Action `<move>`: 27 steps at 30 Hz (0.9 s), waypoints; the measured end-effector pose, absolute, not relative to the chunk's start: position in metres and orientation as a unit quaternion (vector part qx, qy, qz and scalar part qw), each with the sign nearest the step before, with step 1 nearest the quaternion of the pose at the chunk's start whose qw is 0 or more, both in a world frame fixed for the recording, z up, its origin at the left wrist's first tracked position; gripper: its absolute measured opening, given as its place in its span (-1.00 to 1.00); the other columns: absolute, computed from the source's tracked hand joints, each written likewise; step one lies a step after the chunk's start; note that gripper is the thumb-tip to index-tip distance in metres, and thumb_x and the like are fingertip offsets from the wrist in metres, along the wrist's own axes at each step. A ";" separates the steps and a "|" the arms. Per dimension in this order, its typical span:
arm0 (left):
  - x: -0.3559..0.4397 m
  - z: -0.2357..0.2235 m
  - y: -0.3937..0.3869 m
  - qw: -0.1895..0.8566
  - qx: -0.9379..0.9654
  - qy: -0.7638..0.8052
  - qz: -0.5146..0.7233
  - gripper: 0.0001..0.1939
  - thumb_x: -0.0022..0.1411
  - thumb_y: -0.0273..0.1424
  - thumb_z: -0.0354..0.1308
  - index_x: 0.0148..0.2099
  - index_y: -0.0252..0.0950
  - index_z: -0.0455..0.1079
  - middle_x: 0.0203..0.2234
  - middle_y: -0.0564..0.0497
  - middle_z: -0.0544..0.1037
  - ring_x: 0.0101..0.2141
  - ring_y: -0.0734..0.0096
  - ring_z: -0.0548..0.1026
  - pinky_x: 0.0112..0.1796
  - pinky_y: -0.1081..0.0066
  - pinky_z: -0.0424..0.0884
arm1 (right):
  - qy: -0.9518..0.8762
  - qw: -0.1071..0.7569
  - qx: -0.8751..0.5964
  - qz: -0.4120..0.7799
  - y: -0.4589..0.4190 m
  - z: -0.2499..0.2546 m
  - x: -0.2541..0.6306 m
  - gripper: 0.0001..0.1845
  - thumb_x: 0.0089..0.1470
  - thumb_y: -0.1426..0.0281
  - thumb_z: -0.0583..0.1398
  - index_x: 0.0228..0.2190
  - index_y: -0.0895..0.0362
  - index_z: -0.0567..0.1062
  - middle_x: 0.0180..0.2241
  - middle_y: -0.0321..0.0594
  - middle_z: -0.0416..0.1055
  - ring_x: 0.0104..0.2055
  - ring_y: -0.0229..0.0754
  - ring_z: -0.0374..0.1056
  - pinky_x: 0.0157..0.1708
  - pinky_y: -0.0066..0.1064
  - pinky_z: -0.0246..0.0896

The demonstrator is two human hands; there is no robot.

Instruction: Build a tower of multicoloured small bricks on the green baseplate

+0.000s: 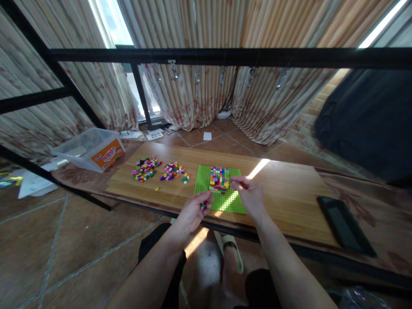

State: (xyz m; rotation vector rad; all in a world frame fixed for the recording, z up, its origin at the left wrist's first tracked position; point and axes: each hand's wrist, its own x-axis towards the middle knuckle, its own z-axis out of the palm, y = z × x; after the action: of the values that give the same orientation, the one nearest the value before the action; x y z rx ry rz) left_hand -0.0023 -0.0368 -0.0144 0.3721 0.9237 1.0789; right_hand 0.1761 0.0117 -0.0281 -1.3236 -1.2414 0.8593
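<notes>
A green studded baseplate (201,185) lies on the wooden board, bearing a block of multicoloured toy bricks (219,179) set in rows. My left hand (195,209) is at the plate's near left edge, its fingers curled round a few small toy bricks (203,206), dark and pink ones among them. On the right side of the built block, my right hand (247,192) has its thumb and fingers pinched together over the plate. Whatever sits between those fingertips is too small to make out.
Two piles of loose bricks, a left pile (146,168) and a right pile (172,171), lie left of the plate, near a single yellow brick (157,189). A clear plastic box (90,148) stands farther left. A black tablet-like object (346,225) lies at the right end.
</notes>
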 end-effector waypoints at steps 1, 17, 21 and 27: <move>-0.002 -0.015 -0.037 0.742 0.171 0.422 0.492 -0.75 -0.12 -0.40 0.36 -0.34 -0.37 0.46 -0.54 0.07 0.45 -0.57 0.68 0.31 -0.54 0.61 0.17 | -0.530 0.532 -0.559 0.352 0.012 -0.029 0.177 -0.75 -0.14 0.31 0.24 -0.36 0.15 0.58 -0.40 -0.19 0.54 -0.37 -0.18 0.43 -0.30 -0.31 0.33; -0.002 -0.015 -0.037 0.741 0.172 0.421 0.494 -0.79 -0.12 -0.43 0.34 -0.36 -0.37 0.46 -0.54 0.06 0.43 -0.59 0.68 0.29 -0.59 0.61 0.12 | -0.661 0.451 -0.579 0.155 0.000 -0.016 0.166 -0.68 0.05 0.39 0.11 -0.12 0.01 0.47 -0.26 -0.23 0.55 -0.28 -0.12 0.48 -0.20 -0.24 0.36; -0.002 -0.015 -0.037 0.739 0.173 0.423 0.496 -0.79 -0.12 -0.42 0.35 -0.37 -0.37 0.46 -0.55 0.05 0.43 -0.59 0.67 0.29 -0.59 0.60 0.12 | -0.673 0.442 -0.577 0.138 -0.001 -0.016 0.166 -0.63 0.06 0.40 0.10 -0.06 0.00 0.43 -0.28 -0.23 0.55 -0.26 -0.11 0.48 -0.20 -0.24 0.37; -0.002 -0.014 -0.038 0.739 0.173 0.423 0.495 -0.80 -0.12 -0.43 0.34 -0.38 -0.37 0.46 -0.55 0.06 0.43 -0.59 0.69 0.28 -0.57 0.62 0.13 | -0.657 0.452 -0.581 0.165 -0.001 -0.015 0.166 -0.62 0.05 0.37 0.11 -0.05 0.09 0.41 -0.26 -0.17 0.54 -0.25 -0.13 0.48 -0.16 -0.24 0.36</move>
State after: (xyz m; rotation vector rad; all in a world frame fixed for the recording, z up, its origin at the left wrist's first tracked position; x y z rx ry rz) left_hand -0.0023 -0.0375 -0.0136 0.3797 0.9281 1.0866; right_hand 0.1661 -0.0014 -0.0155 -1.4352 -1.6230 0.4067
